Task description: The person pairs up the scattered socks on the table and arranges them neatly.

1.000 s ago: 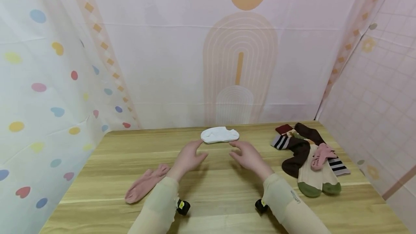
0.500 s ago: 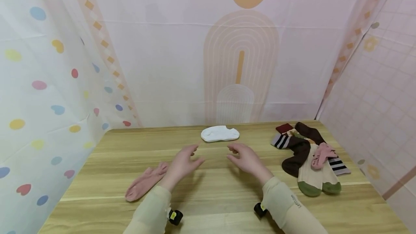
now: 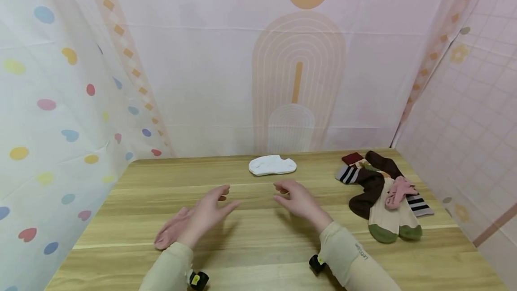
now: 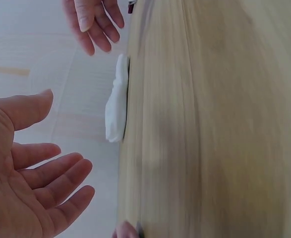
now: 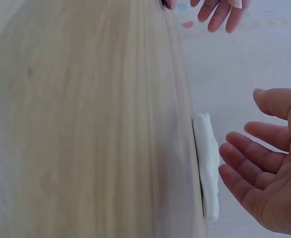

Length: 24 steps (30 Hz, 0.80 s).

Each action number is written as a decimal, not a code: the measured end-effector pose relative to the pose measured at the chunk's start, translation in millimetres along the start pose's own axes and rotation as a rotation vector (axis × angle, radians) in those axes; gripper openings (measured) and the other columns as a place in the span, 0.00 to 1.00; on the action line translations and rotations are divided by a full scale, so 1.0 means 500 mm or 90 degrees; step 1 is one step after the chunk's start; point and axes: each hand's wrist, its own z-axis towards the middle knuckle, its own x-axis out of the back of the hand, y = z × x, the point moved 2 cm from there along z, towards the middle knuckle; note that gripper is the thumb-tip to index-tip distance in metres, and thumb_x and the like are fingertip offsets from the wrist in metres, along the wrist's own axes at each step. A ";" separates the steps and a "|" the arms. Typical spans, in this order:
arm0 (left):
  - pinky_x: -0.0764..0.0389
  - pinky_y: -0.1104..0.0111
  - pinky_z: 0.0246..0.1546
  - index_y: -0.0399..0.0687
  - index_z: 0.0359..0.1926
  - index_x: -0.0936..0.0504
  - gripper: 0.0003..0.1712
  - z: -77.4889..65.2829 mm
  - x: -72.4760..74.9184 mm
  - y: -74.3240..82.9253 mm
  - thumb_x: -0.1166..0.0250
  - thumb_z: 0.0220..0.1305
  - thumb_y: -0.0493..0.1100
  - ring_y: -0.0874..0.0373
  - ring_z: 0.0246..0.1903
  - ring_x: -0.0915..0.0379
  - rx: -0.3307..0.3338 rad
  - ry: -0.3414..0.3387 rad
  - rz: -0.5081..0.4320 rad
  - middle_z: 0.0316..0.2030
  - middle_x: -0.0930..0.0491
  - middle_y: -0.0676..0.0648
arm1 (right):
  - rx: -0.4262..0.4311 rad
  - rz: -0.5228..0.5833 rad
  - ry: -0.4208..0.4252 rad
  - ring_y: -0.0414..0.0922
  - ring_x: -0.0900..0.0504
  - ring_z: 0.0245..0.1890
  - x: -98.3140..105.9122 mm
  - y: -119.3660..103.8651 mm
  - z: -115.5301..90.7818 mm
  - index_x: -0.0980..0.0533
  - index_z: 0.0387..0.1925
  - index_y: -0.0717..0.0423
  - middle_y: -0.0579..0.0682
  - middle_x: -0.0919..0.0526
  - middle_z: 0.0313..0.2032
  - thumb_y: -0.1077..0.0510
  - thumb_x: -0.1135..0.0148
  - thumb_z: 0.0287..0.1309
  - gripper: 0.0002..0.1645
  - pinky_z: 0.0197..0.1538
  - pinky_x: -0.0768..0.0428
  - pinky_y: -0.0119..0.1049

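Note:
Above the table, my left hand (image 3: 208,212) is raised with relaxed fingers and holds nothing. It partly covers a pink sock (image 3: 171,230) lying at the left. My right hand (image 3: 300,200) hovers near the middle, likewise holding nothing, its fingers (image 5: 252,163) loosely bent in the right wrist view. A white ankle sock (image 3: 272,165) lies flat at the table's far edge, beyond both hands and touched by neither. The left wrist view shows the same white sock (image 4: 117,101) edge-on.
On the right of the wooden table (image 3: 258,255) lies a heap of socks: dark brown ones (image 3: 365,194), a cream pair with green toes (image 3: 385,219), striped cuffs and a small pink sock (image 3: 400,192). Patterned curtains (image 3: 202,80) hang behind and at both sides.
My left hand has drawn back to the left and nearer, over the pink sock. My right hand has shifted slightly left and back from the white sock. The socks stay in place.

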 end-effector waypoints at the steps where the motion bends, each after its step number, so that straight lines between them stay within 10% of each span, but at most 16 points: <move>1: 0.27 0.53 0.48 0.40 0.61 0.32 0.37 -0.003 0.003 -0.003 0.35 0.56 0.56 0.48 0.51 0.29 0.000 0.001 0.000 0.53 0.26 0.41 | 0.002 0.004 -0.001 0.46 0.23 0.44 -0.002 -0.002 0.000 0.27 0.53 0.62 0.53 0.22 0.47 0.57 0.39 0.58 0.23 0.47 0.24 0.41; 24: 0.23 0.56 0.44 0.36 0.56 0.29 0.31 -0.084 0.058 -0.073 0.34 0.57 0.50 0.47 0.45 0.24 -0.029 0.053 -0.025 0.47 0.22 0.40 | 0.022 0.054 -0.037 0.45 0.24 0.45 -0.048 -0.037 0.002 0.26 0.53 0.62 0.51 0.21 0.47 0.55 0.40 0.59 0.22 0.47 0.24 0.37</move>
